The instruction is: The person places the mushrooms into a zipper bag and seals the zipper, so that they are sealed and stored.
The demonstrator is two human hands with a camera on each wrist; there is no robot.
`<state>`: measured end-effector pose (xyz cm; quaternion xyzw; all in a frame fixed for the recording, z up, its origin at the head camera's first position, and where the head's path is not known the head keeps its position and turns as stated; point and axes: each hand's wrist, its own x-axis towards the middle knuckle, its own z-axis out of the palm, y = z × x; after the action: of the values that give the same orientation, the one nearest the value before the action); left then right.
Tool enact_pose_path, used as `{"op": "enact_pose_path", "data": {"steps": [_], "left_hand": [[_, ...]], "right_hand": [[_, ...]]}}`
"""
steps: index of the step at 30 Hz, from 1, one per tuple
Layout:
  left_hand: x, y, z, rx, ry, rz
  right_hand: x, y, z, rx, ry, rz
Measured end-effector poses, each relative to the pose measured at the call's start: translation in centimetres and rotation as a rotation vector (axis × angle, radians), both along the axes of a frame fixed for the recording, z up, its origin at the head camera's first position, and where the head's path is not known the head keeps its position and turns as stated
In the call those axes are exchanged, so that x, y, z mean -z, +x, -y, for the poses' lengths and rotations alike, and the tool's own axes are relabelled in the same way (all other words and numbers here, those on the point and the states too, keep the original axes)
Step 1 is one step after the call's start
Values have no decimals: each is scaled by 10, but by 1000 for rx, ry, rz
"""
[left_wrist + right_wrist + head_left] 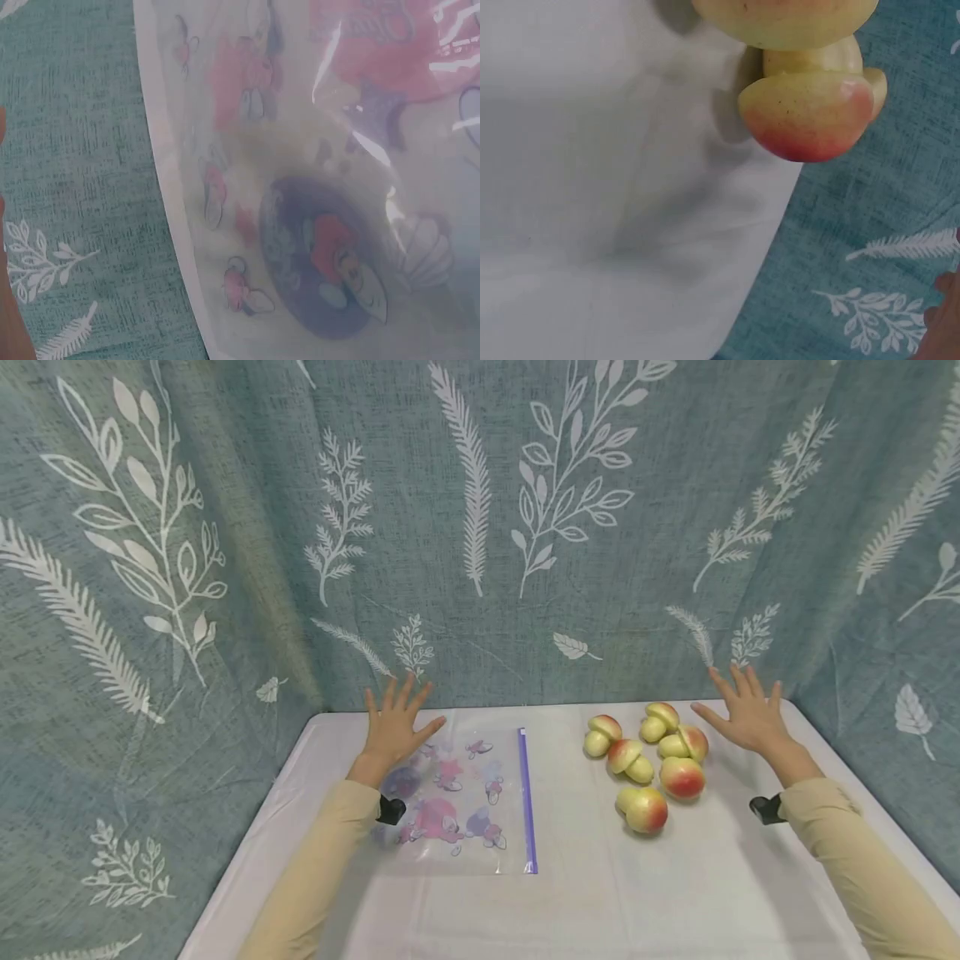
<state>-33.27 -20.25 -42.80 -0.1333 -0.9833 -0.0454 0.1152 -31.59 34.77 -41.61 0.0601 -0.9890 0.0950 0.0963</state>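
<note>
With fingers spread, my left hand [393, 731] is held over the upper left corner of a clear zip bag [472, 856]. The bag has pink and purple cartoon prints and a purple zip strip [528, 802] down its right side. The bag's prints fill most of the left wrist view. My right hand [752, 718], also with spread fingers, holds nothing. To its left lie several yellow toy mushrooms with red-flushed caps, the nearest mushroom [693, 743] just beside the thumb. A mushroom cap [808, 116] shows at the top of the right wrist view.
A white-covered table [570, 902] carries the bag at left and the mushrooms at right, including a front mushroom [647, 811]. Teal curtain cloth [495, 635] with white leaf prints stands close behind the table and along both sides. Black wrist cameras sit below both hands.
</note>
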Motion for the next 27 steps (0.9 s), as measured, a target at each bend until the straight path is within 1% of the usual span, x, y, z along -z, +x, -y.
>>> {"op": "enact_pose_path", "data": {"steps": [6,11,17,19,27], "left_hand": [[5,2,-8,43,52,30],[10,5,-19,64,47,50],[13,10,-31,103,66,83],[13,11,-34,116,76,85],[18,16,-44,152,128,139]], "right_hand": [[-1,-2,6,-9,-20,-2],[-1,-2,10,-26,-23,18],[-4,-2,16,-61,-43,45],[-4,-3,18,-68,-42,51],[-4,-8,25,-91,-34,78]]}}
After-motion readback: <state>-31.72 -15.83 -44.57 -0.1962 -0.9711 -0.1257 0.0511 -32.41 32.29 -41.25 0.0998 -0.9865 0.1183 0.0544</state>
